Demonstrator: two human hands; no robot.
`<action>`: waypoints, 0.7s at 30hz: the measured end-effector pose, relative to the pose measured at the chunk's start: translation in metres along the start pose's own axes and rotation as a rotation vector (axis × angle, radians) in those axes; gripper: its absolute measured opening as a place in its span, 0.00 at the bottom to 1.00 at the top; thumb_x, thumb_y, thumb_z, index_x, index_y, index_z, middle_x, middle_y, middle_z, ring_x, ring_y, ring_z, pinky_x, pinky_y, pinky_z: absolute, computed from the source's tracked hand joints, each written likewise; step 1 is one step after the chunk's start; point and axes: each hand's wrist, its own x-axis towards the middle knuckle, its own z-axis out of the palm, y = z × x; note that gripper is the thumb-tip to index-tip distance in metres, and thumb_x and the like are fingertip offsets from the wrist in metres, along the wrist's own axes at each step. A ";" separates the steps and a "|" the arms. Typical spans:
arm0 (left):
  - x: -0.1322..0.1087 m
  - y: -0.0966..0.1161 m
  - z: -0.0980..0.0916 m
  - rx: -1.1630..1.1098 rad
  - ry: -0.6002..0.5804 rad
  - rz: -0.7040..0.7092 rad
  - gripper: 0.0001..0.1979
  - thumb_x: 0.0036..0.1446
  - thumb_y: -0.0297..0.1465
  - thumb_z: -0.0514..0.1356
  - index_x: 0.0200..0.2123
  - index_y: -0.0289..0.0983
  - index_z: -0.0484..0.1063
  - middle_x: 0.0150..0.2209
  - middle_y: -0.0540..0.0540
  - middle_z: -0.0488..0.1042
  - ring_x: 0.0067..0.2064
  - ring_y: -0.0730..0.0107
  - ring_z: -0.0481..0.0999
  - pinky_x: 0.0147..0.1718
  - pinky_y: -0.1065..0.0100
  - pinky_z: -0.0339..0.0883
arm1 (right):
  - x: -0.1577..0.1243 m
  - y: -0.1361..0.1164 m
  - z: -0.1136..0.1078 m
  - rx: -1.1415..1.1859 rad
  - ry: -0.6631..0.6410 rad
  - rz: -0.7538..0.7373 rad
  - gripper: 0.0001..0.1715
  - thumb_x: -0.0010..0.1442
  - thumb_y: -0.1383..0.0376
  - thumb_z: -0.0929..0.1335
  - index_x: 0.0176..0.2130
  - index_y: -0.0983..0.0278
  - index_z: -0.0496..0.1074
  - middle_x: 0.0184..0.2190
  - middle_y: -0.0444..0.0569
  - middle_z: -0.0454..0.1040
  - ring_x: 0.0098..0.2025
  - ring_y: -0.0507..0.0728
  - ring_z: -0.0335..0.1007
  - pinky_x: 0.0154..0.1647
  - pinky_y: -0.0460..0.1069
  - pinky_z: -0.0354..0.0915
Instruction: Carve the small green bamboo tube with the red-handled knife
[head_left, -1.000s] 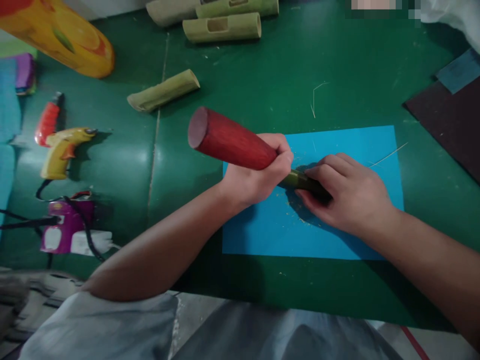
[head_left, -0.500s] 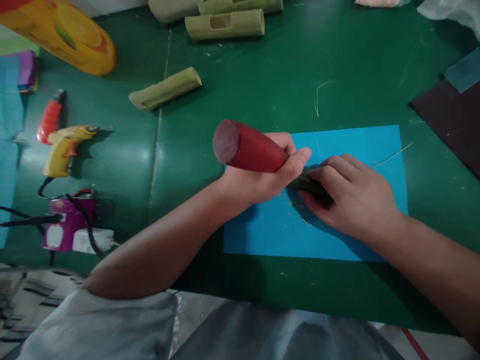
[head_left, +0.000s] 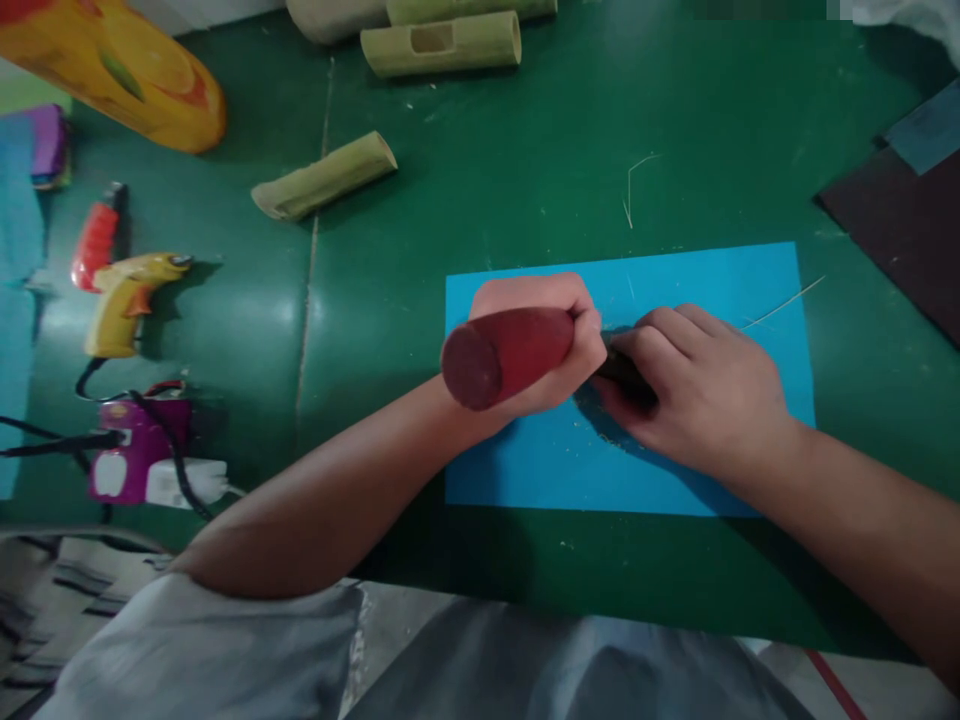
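My left hand (head_left: 540, 345) is wrapped round a tool with a thick red wooden handle (head_left: 517, 350). The handle's butt end points up toward me; the tool's working end is hidden behind the fist. Pinned against the blue sheet (head_left: 517, 470) by my right hand (head_left: 705, 390) is a dark green piece of bamboo (head_left: 626, 372), mostly covered by the fingers. Both hands are close together, with the tool's hidden end at the bamboo. Small shavings lie on the sheet below them.
Cut bamboo tubes (head_left: 442, 45) lie at the back, and another bamboo piece (head_left: 326, 178) sits nearer. On the left are a yellow glue gun (head_left: 127, 300), a red-handled tool (head_left: 97, 240), a purple power adapter (head_left: 142, 450) with cables and an orange bottle (head_left: 142, 75). Dark sheets (head_left: 907, 220) lie right.
The red handle has tipped downward toward me, its butt end now lower, and my left fist has turned with it. My right hand keeps its hold on the bamboo. The view shifted slightly.
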 end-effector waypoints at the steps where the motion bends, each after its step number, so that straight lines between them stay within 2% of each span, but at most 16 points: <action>1: 0.001 -0.002 0.001 -0.010 0.006 0.013 0.15 0.70 0.36 0.59 0.28 0.45 0.68 0.26 0.50 0.73 0.33 0.61 0.79 0.39 0.58 0.72 | 0.000 0.001 0.000 0.011 -0.005 0.004 0.13 0.79 0.61 0.70 0.41 0.62 0.81 0.37 0.55 0.82 0.39 0.62 0.72 0.38 0.58 0.60; 4: 0.001 -0.008 0.002 -0.069 -0.031 0.046 0.14 0.71 0.36 0.60 0.29 0.45 0.69 0.27 0.51 0.75 0.33 0.63 0.79 0.38 0.59 0.72 | 0.002 0.003 0.001 0.059 -0.030 0.018 0.14 0.79 0.60 0.70 0.41 0.62 0.81 0.37 0.56 0.83 0.39 0.62 0.72 0.38 0.58 0.60; 8: 0.000 -0.017 0.006 -0.173 0.018 0.051 0.16 0.71 0.37 0.62 0.28 0.44 0.69 0.27 0.52 0.77 0.30 0.68 0.76 0.31 0.62 0.66 | 0.003 0.004 0.003 0.129 -0.045 0.025 0.13 0.78 0.60 0.70 0.40 0.62 0.81 0.37 0.55 0.82 0.39 0.61 0.70 0.38 0.57 0.59; 15: 0.003 -0.022 0.013 -0.299 0.085 0.063 0.16 0.66 0.34 0.62 0.25 0.44 0.66 0.23 0.55 0.67 0.27 0.70 0.69 0.27 0.63 0.61 | 0.003 0.001 0.005 0.100 -0.004 -0.015 0.16 0.79 0.62 0.68 0.41 0.64 0.83 0.37 0.56 0.82 0.38 0.61 0.71 0.38 0.57 0.60; 21: 0.004 -0.022 0.019 -0.316 0.232 0.038 0.15 0.66 0.33 0.63 0.25 0.46 0.68 0.24 0.54 0.69 0.27 0.68 0.69 0.30 0.61 0.68 | 0.003 -0.001 0.002 0.056 0.003 -0.008 0.13 0.78 0.63 0.69 0.41 0.63 0.82 0.36 0.55 0.82 0.38 0.61 0.70 0.37 0.57 0.57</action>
